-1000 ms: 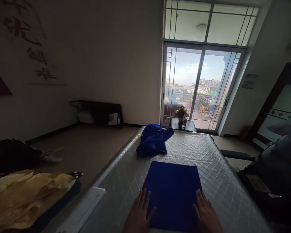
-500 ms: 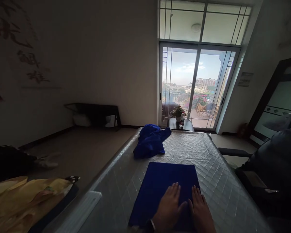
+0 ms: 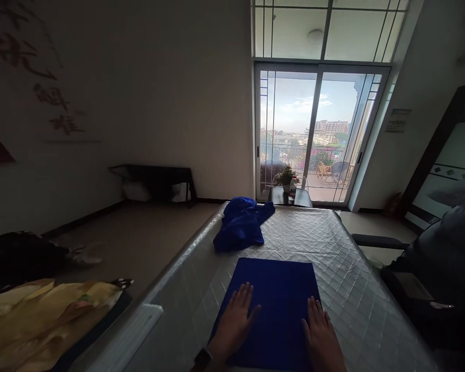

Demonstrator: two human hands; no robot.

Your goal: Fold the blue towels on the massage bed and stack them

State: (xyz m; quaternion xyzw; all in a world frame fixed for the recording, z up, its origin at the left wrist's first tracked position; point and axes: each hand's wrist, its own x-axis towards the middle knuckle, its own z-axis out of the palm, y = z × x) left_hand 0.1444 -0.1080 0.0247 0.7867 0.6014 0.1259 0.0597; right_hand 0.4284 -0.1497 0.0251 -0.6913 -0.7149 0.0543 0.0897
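Note:
A flat, rectangular piece of dark blue folded cloth lies on a table with a quilted silvery cover. My left hand rests flat on its left side, fingers stretched forward and thumb apart. At the right edge of the cloth, my right hand lies palm down with its fingers extended. Neither hand grips anything. Beyond the folded cloth, a crumpled blue garment sits at the table's far left. A dark watch is on my left wrist.
Yellow patterned fabric lies at the lower left, beside a pale flat strip on the table's left edge. A dark chair stands close on the right. Past the far end, a small table holds a potted plant and a bottle.
My left hand has slid left across the blue cloth, away from my right hand. My right hand stays near the right edge. The view has shifted slightly.

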